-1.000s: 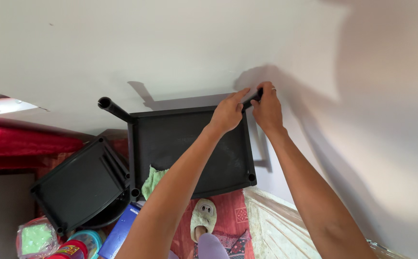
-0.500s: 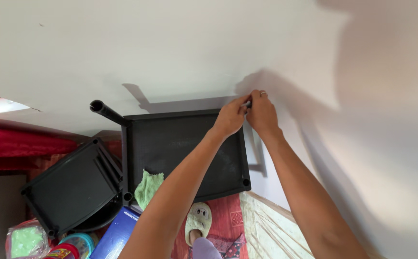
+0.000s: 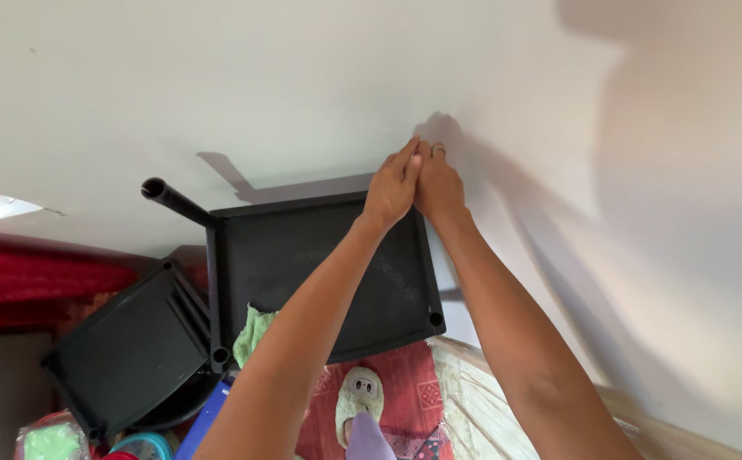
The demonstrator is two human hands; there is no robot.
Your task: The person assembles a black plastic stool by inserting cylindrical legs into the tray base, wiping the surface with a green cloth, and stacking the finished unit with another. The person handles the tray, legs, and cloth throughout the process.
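From my head view, my left hand (image 3: 392, 183) and right hand (image 3: 437, 183) press together, fingers narrow, over the far corner of the black plastic shelf tray (image 3: 303, 281) against the wall (image 3: 303, 77); whether they pinch anything I cannot tell. A second tray (image 3: 124, 358) leans beside it; a green packet (image 3: 47, 439) sits bottom left

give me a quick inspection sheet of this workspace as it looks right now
surface: plain white wall, shadows across it
job's things: black rectangular plastic shelf tray with corner sockets; one black tubular post fitted at a corner
clutter: second black tray, green cloth, slipper on red patterned mat, blue item and containers bottom left
grippers: left hand and right hand pressed together at the tray's upper right corner; anything held is hidden
cables: nothing seen
surroundings: red fabric at left
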